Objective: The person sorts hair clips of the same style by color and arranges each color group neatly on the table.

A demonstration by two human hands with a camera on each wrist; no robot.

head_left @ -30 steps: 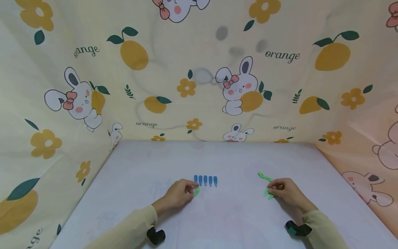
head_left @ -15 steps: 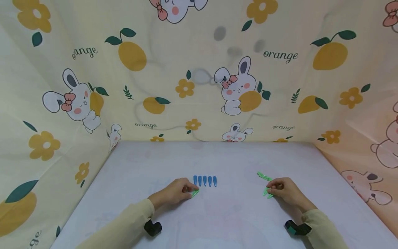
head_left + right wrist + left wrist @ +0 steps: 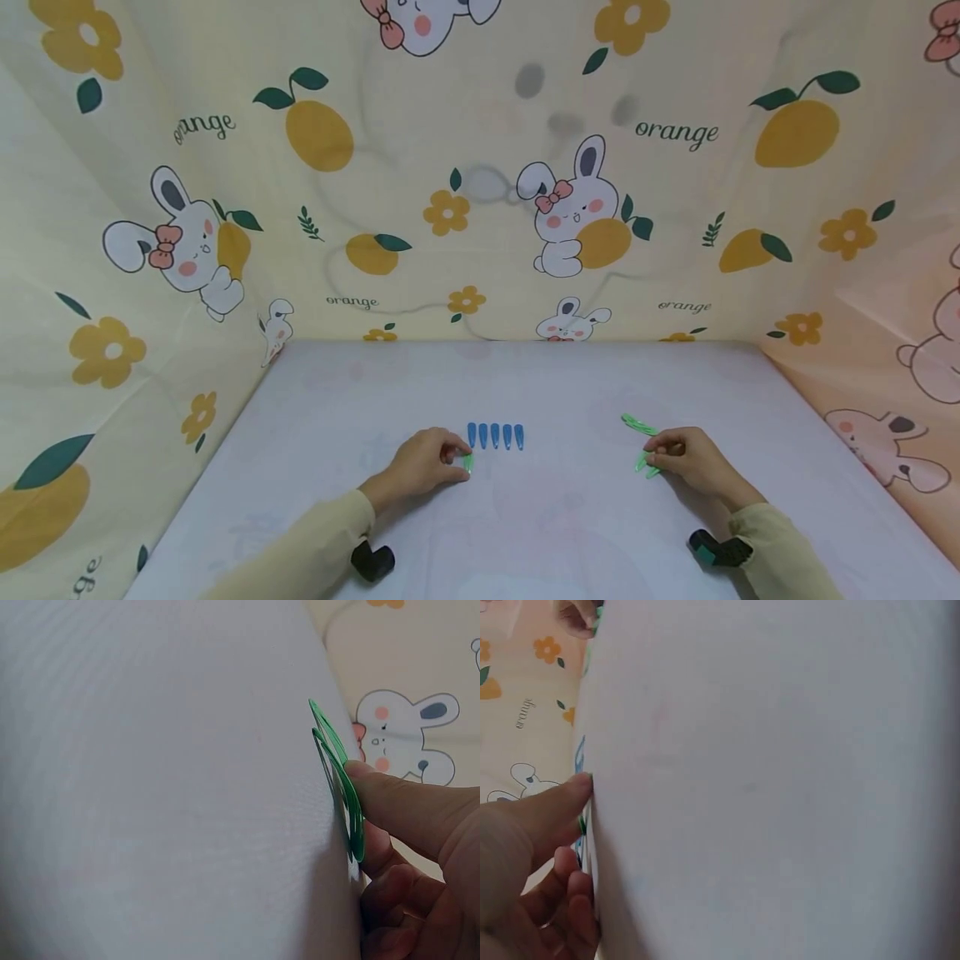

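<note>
My left hand [image 3: 426,462] pinches a green snap hair clip [image 3: 468,462] between thumb and index finger, just below the left end of a row of blue hair clips [image 3: 495,436]. In the left wrist view, most of that clip is hidden behind the fingers [image 3: 566,799]. Over on the right, my right hand [image 3: 692,462] has its thumb and fingertips closed at green hair clips [image 3: 349,799] low at the table surface. Beyond its fingertips lie more green clips [image 3: 637,424], slanted and close together.
The white tabletop [image 3: 555,533] runs back to a cloth backdrop [image 3: 480,250] printed with rabbits and oranges. Cloth also rises along the left and right sides. A dark camera sits at each wrist, the left one [image 3: 372,562] close over the table.
The left hand has shifted slightly left and turned its green clip from slanted to nearly straight up and down, in line with the blue ones. My right hand stays in place.
</note>
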